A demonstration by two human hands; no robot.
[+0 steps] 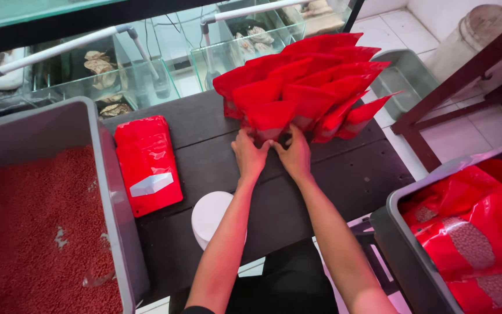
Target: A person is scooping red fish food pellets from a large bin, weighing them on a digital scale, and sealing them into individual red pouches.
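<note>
A row of several upright red pouches (306, 84) stands fanned out on the dark table (216, 160). My left hand (250, 154) and my right hand (295, 154) meet at the bottom edge of the nearest pouch, fingers pinching it. A flat stack of empty red pouches (146, 163) lies to the left of my hands. Just in front of my left forearm sits a white round container (211, 215).
A grey bin (108, 174) full of small red pellets (42, 232) stands at the left. Another grey bin (405, 244) at the right holds filled red bags (477, 232). Glass tanks (146, 75) line the back. An empty grey tub (405, 81) sits on the tiled floor.
</note>
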